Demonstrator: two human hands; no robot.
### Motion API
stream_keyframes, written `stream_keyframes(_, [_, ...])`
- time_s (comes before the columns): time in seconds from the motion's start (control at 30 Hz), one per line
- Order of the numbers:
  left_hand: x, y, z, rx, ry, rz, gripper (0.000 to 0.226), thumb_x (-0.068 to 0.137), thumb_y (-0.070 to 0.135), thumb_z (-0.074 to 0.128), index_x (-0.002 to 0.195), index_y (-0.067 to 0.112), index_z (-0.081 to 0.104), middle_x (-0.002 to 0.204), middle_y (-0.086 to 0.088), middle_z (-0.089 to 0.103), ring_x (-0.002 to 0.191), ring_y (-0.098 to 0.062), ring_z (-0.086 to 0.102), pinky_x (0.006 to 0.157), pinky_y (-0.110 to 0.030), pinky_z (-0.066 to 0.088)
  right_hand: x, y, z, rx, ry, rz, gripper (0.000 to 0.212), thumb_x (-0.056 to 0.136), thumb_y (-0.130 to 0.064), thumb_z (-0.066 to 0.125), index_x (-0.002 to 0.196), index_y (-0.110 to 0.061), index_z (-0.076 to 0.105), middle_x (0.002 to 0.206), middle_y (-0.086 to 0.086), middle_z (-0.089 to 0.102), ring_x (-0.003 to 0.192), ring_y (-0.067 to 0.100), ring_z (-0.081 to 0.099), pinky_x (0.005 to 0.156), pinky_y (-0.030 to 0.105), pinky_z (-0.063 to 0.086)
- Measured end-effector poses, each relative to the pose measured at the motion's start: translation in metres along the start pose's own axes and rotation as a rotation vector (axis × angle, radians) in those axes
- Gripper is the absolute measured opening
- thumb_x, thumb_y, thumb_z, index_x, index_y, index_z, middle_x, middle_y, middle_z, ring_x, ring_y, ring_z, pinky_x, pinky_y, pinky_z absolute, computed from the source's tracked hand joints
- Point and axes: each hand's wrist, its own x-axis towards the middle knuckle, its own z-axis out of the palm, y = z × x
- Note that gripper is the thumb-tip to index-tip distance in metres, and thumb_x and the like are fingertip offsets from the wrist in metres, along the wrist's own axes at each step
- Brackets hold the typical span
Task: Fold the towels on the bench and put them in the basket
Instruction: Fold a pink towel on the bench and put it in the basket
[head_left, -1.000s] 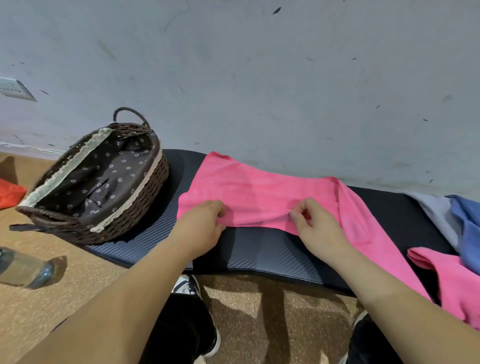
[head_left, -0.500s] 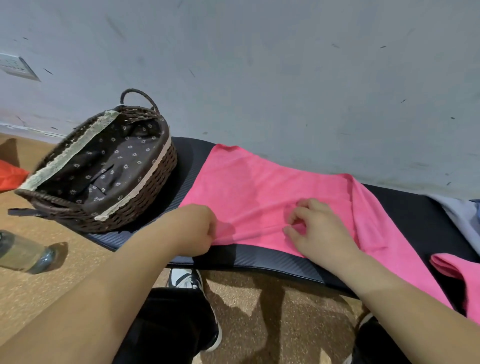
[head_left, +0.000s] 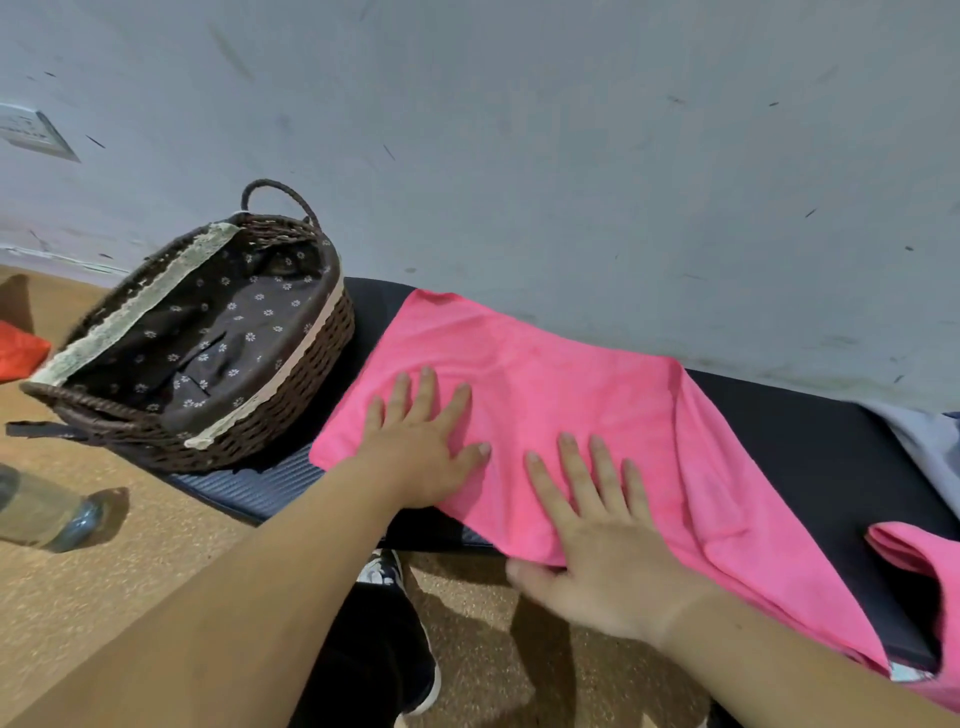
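We press left hand (head_left: 421, 447) and right hand (head_left: 608, 551), fingers spread flat, on pink towel (head_left: 597, 395). Its near edge meets the bench (head_left: 810, 447) front. Wicker basket (head_left: 208, 332) sits just beside, 10 o'clock.

I see a plain indoor room, its exact kind unclear: scuffed pale wall (head_left: 571, 156) with a socket plate (head_left: 31, 132), speckled brown floor (head_left: 156, 561), and a black padded bench (head_left: 810, 447) set against the wall.

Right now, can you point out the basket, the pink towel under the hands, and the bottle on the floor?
basket (head_left: 311, 379): head view, woven outer wall.
pink towel (head_left: 597, 395): head view, flat middle of the cloth.
bottle (head_left: 47, 512): head view, clear body.
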Motion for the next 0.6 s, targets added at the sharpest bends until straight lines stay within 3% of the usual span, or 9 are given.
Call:
stream_keyframes(0.07, [-0.002, -0.010, 0.000, 0.003, 0.001, -0.019, 0.088, 0.093, 0.078, 0.028, 0.160, 0.040, -0.014, 0.167, -0.007, -0.029, 0.153, -0.034, -0.027, 0.124, -0.055, -0.011, -0.005, -0.004, 0.000, -0.014, -0.016, -0.075, 0.107, 0.083, -0.081, 0.036, 0.148, -0.042, -0.039, 0.152, 0.001, -0.054, 0.137, 0.029, -0.053, 0.119, 0.058, -0.021])
stream_keyframes(0.17, [-0.005, -0.015, -0.004, 0.007, -0.006, -0.017, 0.094, 0.090, 0.079, 0.038, 0.161, 0.040, -0.010, 0.168, -0.006, -0.026, 0.155, -0.033, -0.023, 0.124, -0.054, -0.008, -0.007, 0.007, -0.007, 0.140, 0.034, -0.118, 0.101, 0.085, -0.080, 0.039, 0.155, -0.046, -0.024, 0.162, -0.006, -0.039, 0.147, 0.022, -0.041, 0.125, 0.051, -0.014])
stream_keyframes(0.2, [-0.005, -0.015, -0.006, 0.006, -0.002, -0.018, 0.096, 0.090, 0.078, 0.043, 0.162, 0.039, -0.007, 0.169, -0.006, -0.023, 0.155, -0.034, -0.020, 0.125, -0.054, -0.005, -0.008, 0.015, -0.011, 0.216, 0.076, -0.128, 0.095, 0.088, -0.077, 0.043, 0.160, -0.045, -0.011, 0.168, -0.005, -0.026, 0.154, 0.020, -0.028, 0.128, 0.046, -0.007])
stream_keyframes(0.27, [-0.003, -0.009, -0.012, 0.010, 0.045, 0.000, 0.096, 0.090, 0.071, 0.052, 0.163, 0.034, 0.003, 0.171, -0.009, -0.013, 0.157, -0.036, -0.011, 0.127, -0.053, 0.002, -0.015, 0.036, -0.021, 0.396, 0.218, -0.116, 0.073, 0.093, -0.066, 0.052, 0.157, -0.037, 0.033, 0.167, -0.001, 0.026, 0.154, 0.016, 0.022, 0.125, 0.038, 0.023])
stream_keyframes(0.3, [-0.002, -0.002, -0.016, 0.018, 0.082, 0.027, 0.093, 0.091, 0.064, 0.057, 0.163, 0.030, 0.010, 0.171, -0.012, -0.008, 0.157, -0.037, -0.007, 0.128, -0.051, 0.005, -0.021, 0.047, -0.027, 0.465, 0.299, -0.089, 0.056, 0.094, -0.061, 0.056, 0.142, -0.033, 0.054, 0.147, -0.004, 0.051, 0.136, 0.010, 0.047, 0.114, 0.035, 0.040])
stream_keyframes(0.33, [-0.001, 0.007, -0.020, 0.020, 0.122, 0.064, 0.089, 0.092, 0.055, 0.060, 0.163, 0.025, 0.016, 0.171, -0.015, -0.002, 0.157, -0.037, -0.003, 0.128, -0.048, 0.005, -0.027, 0.058, -0.032, 0.501, 0.373, -0.043, 0.040, 0.092, -0.058, 0.058, 0.120, -0.031, 0.067, 0.122, -0.009, 0.064, 0.112, 0.006, 0.060, 0.099, 0.035, 0.050])
stream_keyframes(0.4, [-0.001, 0.036, -0.026, 0.004, 0.200, 0.159, 0.078, 0.093, 0.045, 0.057, 0.160, 0.018, 0.028, 0.169, -0.021, 0.011, 0.157, -0.035, 0.006, 0.129, -0.042, 0.003, -0.041, 0.083, -0.042, 0.489, 0.446, 0.122, 0.031, 0.085, -0.060, 0.058, 0.083, -0.029, 0.064, 0.084, -0.012, 0.065, 0.080, 0.008, 0.063, 0.075, 0.039, 0.055])
stream_keyframes(0.5, [0.001, 0.090, -0.029, -0.054, 0.254, 0.321, 0.075, 0.084, 0.045, 0.046, 0.151, 0.011, 0.048, 0.160, -0.024, 0.035, 0.153, -0.034, 0.026, 0.126, -0.038, 0.012, -0.064, 0.128, -0.048, 0.494, 0.180, 0.412, 0.045, 0.085, -0.058, 0.065, 0.068, -0.018, 0.055, 0.059, -0.004, 0.065, 0.054, 0.018, 0.065, 0.058, 0.037, 0.057])
stream_keyframes(0.6, [0.004, 0.144, -0.024, -0.114, 0.273, 0.483, 0.051, 0.095, 0.035, 0.054, 0.140, 0.014, 0.059, 0.150, -0.014, 0.052, 0.142, -0.030, 0.044, 0.119, -0.036, 0.032, -0.080, 0.153, -0.039, 0.645, -0.098, 0.493, 0.048, 0.084, -0.052, 0.073, 0.070, -0.010, 0.059, 0.055, 0.011, 0.065, 0.047, 0.022, 0.064, 0.055, 0.039, 0.059])
